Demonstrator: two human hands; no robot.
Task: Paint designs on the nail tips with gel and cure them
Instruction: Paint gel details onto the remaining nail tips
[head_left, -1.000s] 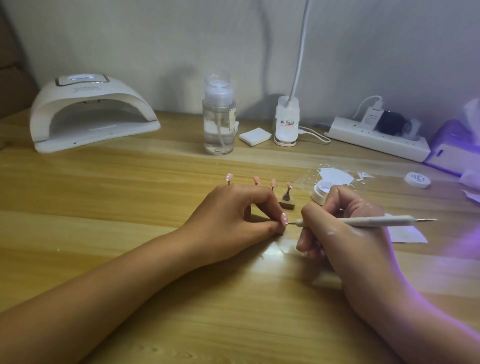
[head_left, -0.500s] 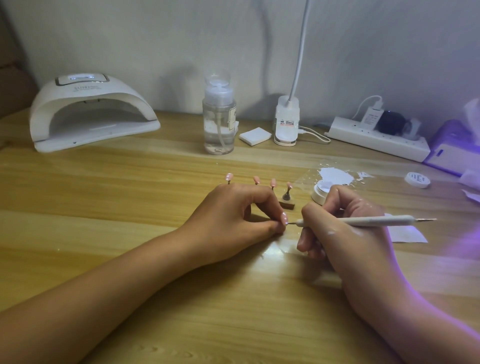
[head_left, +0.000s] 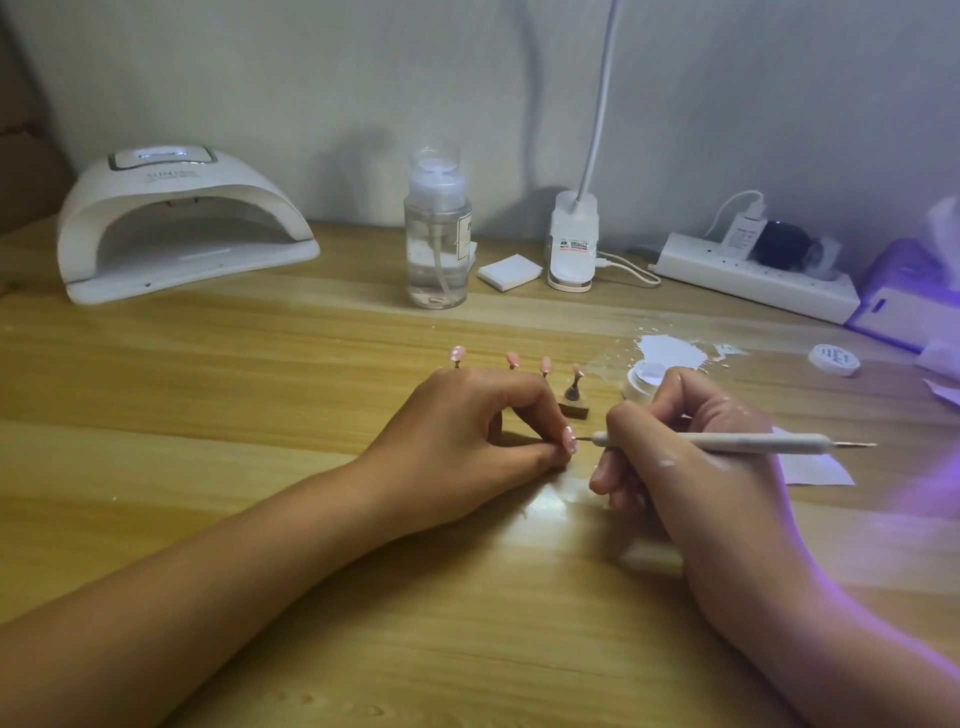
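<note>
My left hand (head_left: 467, 431) rests on the table and pinches a pink nail tip (head_left: 570, 439) between thumb and forefinger. My right hand (head_left: 691, 447) grips a white dotting pen (head_left: 737, 442), and its fine point touches that nail tip. Behind my left hand stand several more pink nail tips on small stands (head_left: 545, 366); the right one sits on a wooden block (head_left: 575, 405). An open white gel pot (head_left: 644, 382) sits just behind my right hand. The white curing lamp (head_left: 176, 223) stands at the back left.
A clear pump bottle (head_left: 437, 234), a white pad (head_left: 509, 273) and a desk lamp base (head_left: 571, 244) line the back. A power strip (head_left: 753, 275) and a purple-lit device (head_left: 909, 301) are at the right, with the pot lid (head_left: 832, 359), white smears (head_left: 670, 351) and paper (head_left: 815, 467).
</note>
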